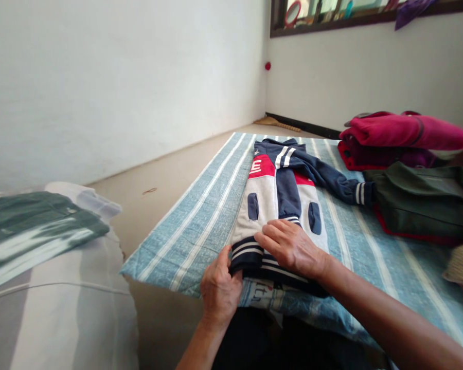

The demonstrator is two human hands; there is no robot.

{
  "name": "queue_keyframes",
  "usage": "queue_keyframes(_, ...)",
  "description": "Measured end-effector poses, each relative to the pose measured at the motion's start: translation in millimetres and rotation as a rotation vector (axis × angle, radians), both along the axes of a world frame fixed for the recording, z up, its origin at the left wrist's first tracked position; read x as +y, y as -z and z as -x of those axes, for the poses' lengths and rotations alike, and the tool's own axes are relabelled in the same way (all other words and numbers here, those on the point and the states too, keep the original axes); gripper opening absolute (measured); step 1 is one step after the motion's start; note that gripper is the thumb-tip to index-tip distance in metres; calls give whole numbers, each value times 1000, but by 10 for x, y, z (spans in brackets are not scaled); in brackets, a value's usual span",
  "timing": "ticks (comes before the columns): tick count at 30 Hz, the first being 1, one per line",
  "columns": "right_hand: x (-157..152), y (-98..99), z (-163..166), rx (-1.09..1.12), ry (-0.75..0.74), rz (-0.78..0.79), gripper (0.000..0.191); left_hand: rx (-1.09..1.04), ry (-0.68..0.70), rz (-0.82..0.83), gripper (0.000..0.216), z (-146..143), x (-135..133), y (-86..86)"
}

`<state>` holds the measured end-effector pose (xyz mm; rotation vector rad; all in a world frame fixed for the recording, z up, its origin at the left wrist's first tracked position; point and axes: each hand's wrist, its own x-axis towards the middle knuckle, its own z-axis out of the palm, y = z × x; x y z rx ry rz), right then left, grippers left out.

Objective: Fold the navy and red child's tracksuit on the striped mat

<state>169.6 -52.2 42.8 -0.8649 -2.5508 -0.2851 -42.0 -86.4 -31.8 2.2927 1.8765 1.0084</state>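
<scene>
Both forearms are bare from the bottom edge of the picture up to the wrists, with no sleeve, cuff, watch, bracelet or ring to be seen on them. The left hand (219, 288) is the nearer and shows its back, knuckles and thumb; the right hand (291, 246) is broad, with long fingers and short plain nails. Between the forearms, at the lower edge, a patch of dark, nearly black garment shows on the person's lap.

left fingers (231, 265) tucked under jacket hem (254, 259), window (355, 13) cropped
</scene>
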Motion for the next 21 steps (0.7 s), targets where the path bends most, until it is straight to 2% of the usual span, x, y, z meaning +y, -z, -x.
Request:
queue_keyframes(3,-13,7,1,-8,6,1,28,7,0,25,41,-14,6,-48)
queue_keyframes(7,-10,11,12,11,10,-4,29,51,17,-40,55,-101,29,-141)
queue_keyframes(9,-7,15,14,20,10,-7,29,70,46,-47,55,-140,51,-161)
queue_keyframes(15,-13,1,6,-26,-5,44,21,84,145,-112,61,-106,108,-80)
queue_keyframes(21,15,-16,-12,-144,68,86,19,176,208,-176,67,-57,119,-69)
